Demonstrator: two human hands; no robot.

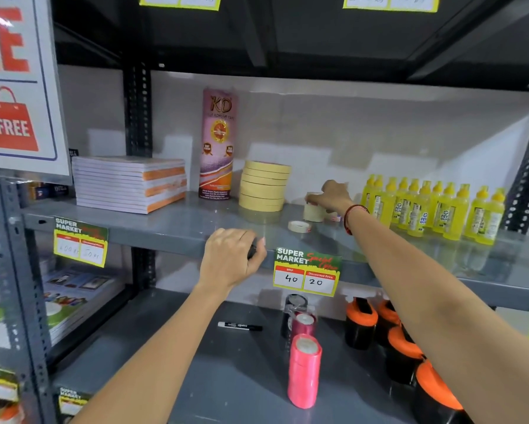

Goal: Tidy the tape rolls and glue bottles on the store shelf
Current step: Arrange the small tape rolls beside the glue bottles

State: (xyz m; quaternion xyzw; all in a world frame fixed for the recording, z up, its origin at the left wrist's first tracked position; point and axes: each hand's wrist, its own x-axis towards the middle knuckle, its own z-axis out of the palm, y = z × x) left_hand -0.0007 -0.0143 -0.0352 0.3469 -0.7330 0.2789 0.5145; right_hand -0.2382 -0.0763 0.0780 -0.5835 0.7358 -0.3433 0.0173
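A tall stack of wide cream tape rolls (264,186) stands on the grey middle shelf (177,228), next to a pink KD tape tube (217,145). To its right, my right hand (330,197) rests on top of a short stack of small cream tape rolls (313,211), fingers closed around the top roll. One small tape roll (300,226) lies flat in front of that stack. Yellow glue bottles (431,209) stand in rows at the right. My left hand (231,260) grips the shelf's front edge, something dark under its fingers.
A pile of notebooks (128,183) sits at the left of the shelf. A price tag (307,270) hangs on the shelf's edge. Below are pink and maroon ribbon spools (304,368), a black marker (240,326) and black-and-orange containers (400,347).
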